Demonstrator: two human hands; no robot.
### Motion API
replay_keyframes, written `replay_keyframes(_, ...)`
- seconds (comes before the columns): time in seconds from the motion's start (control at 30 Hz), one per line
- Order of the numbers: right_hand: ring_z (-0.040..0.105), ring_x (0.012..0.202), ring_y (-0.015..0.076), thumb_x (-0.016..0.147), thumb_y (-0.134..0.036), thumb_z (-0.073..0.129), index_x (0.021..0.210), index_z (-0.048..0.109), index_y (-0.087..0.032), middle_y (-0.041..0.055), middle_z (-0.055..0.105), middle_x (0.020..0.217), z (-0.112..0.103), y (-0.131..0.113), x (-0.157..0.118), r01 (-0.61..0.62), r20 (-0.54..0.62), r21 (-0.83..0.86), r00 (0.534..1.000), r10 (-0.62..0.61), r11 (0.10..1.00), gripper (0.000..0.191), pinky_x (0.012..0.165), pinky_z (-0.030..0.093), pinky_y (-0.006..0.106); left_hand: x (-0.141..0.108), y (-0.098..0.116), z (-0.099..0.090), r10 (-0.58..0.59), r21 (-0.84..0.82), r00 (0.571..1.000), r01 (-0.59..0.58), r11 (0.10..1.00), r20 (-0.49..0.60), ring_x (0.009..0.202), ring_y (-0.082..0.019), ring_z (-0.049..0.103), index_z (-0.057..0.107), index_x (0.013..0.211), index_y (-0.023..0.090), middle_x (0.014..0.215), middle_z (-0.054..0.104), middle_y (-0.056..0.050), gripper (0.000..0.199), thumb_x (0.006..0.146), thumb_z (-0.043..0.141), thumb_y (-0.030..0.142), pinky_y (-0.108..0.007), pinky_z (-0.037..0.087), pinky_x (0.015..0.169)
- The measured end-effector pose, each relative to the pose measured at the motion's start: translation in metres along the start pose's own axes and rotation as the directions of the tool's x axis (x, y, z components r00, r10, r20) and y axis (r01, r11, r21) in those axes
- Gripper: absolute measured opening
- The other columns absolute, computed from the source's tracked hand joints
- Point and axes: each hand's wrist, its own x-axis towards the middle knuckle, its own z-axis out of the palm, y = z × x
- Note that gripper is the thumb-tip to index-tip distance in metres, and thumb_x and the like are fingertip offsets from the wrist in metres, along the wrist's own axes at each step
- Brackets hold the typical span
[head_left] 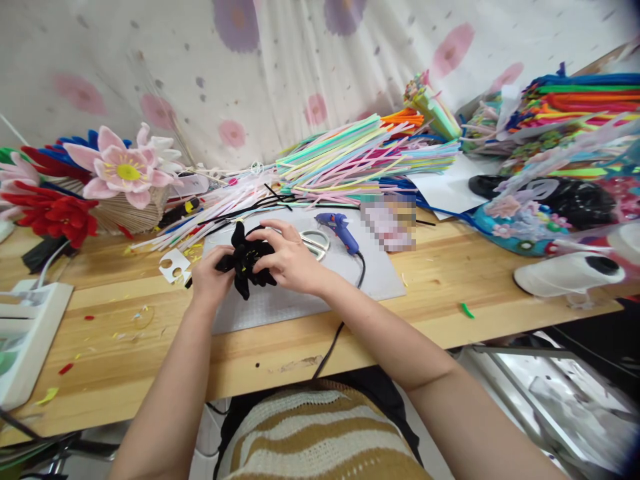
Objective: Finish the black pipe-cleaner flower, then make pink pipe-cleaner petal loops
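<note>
The left hand (213,277) grasps the black flower (246,261) at its left side, while the fingers of the right hand (289,259) close on its petals from the right. The flower is above the gray mat (295,303) on the wooden tabletop (165,360). Scissors (316,245) lie just beside the right hand, with a blue glue gun (340,231) farther right. Behind spread pastel pipe cleaners (340,160).

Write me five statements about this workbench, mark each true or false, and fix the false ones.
1. The left hand and right hand are both on the black flower. True.
2. The blue glue gun is in the right hand. False: it lies on the grey mat.
3. A red flower is left of the black one. True.
4. The white spool stands upright. False: it lies on its side.
5. The glue gun's cord is white. False: black.
</note>
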Motion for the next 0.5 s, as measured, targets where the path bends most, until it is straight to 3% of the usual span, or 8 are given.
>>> replay_keyframes(0.1, 0.025, 0.129, 0.025, 0.076, -0.007, 0.051, 0.079, 0.072, -0.025, 0.0029, 0.049, 0.124, -0.001, 0.001, 0.001, -0.03, -0.039, 0.021, 0.999, 0.031, 0.999, 0.028, 0.107, 0.024, 0.047, 0.0, 0.0, 0.0, 0.01, -0.018, 1.0, -0.01, 1.0, -0.006, 0.075, -0.017, 0.061, 0.06, 0.07, 0.021, 0.079, 0.066, -0.002, 0.007, 0.064, 0.057, 0.022, -0.03, 0.049, 0.069)
replay_keyframes(0.4, 0.026, 0.129, 0.025, 0.078, -0.012, 0.054, 0.086, 0.073, -0.027, 0.0026, 0.047, 0.129, 0.001, -0.008, 0.009, -0.014, 0.009, 0.036, 1.0, 0.013, 0.999, 0.025, 0.107, 0.024, 0.048, -0.001, 0.002, 0.001, 0.003, -0.068, 1.0, -0.005, 0.998, -0.027, 0.074, -0.015, 0.062, 0.059, 0.07, 0.02, 0.077, 0.066, -0.001, 0.008, 0.066, 0.061, 0.026, -0.028, 0.05, 0.068)
replay_keyframes(0.5, 0.027, 0.128, 0.0242, 0.079, -0.013, 0.054, 0.09, 0.072, -0.027, 0.0028, 0.046, 0.13, 0.001, -0.008, 0.01, 0.006, -0.02, 0.028, 1.0, -0.005, 1.0, 0.026, 0.107, 0.024, 0.046, -0.003, -0.003, 0.002, -0.051, -0.109, 0.999, 0.049, 0.993, -0.017, 0.072, -0.014, 0.061, 0.059, 0.076, 0.018, 0.077, 0.064, -0.001, 0.014, 0.069, 0.062, 0.03, -0.027, 0.05, 0.065)
